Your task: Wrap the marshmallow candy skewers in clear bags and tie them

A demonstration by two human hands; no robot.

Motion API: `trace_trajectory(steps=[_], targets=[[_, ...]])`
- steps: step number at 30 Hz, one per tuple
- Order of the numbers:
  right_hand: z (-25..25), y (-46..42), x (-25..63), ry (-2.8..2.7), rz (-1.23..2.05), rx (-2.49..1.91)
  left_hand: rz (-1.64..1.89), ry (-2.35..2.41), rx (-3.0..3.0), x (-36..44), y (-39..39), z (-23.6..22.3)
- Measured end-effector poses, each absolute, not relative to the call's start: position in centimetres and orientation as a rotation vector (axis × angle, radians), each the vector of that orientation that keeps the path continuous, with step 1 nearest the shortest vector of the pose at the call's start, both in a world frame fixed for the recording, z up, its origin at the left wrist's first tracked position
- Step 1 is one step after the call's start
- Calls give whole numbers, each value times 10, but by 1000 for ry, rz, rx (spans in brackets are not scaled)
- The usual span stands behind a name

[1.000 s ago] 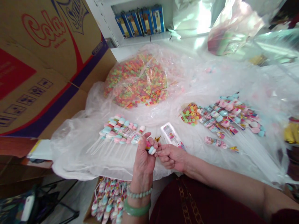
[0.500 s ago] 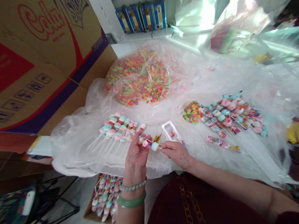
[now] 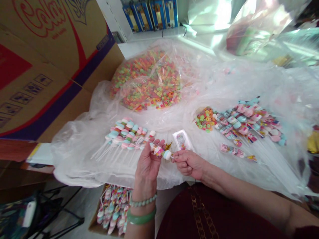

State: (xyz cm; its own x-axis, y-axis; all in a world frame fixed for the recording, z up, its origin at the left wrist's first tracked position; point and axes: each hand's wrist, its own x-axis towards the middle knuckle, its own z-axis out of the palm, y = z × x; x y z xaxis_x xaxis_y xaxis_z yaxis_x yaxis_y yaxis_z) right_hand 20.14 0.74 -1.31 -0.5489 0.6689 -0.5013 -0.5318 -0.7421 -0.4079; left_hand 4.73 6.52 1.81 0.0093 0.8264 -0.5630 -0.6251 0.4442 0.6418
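My left hand cradles a marshmallow skewer, its fingers bent behind and its thumb at the far end. Part of the skewer sits in a printed wrapper; a blue-and-white marshmallow shows at the near end. Between thumb and fingers, my right hand pinches the thin stick at that end. Just beyond the hands are a gold twist tie and a small clear packet with a printed label. Left of my left hand lies a row of bare marshmallow skewers with white sticks.
Wrapped skewers pile up at right beside loose ring candies; one wrapped skewer lies apart. A big bag of ring candies sits at the back. A tall carton stands left. Below the table edge is a box of skewers.
The skewer and my left hand have shifted slightly right, and its fingers show more behind the skewer. My right hand keeps its pinch on the stick. The view has moved a little.
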Motion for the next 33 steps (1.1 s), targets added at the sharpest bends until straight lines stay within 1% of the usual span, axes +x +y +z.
trace_trajectory(steps=[2, 6, 9, 14, 18, 20, 22, 27, 30, 33], targets=[[-11, 7, 200, -278, 2200, -873, 1169, 1128, 346, 53, 59, 15], [-6, 9, 199, -329, 2019, -968, 1324, 1378, 655, 58, 44, 9], [-3, 9, 198, -349, 1979, -990, 1352, 1520, 933, 58, 35, 8], [-3, 7, 194, -403, 1965, -1018, 1227, 1770, 1377, 56, 28, 6], [-2, 6, 193, -471, 1936, -1071, 1113, 1867, 1754, 50, 28, 2], [-3, 6, 193, -537, 1879, -1116, 1117, 1871, 1911, 49, 28, 2], [-5, 6, 192, -690, 1744, -1216, 1129, 1866, 1999, 50, 26, 2], [-10, 5, 187, -1161, 1283, -1398, 1061, 1757, 2111, 63, 13, 8], [-12, 3, 187, -1122, 1293, -1377, 1066, 1644, 1918, 68, 6, 6], [-13, 3, 190, -989, 1386, -1344, 1144, 1522, 1407, 64, 8, 1]])
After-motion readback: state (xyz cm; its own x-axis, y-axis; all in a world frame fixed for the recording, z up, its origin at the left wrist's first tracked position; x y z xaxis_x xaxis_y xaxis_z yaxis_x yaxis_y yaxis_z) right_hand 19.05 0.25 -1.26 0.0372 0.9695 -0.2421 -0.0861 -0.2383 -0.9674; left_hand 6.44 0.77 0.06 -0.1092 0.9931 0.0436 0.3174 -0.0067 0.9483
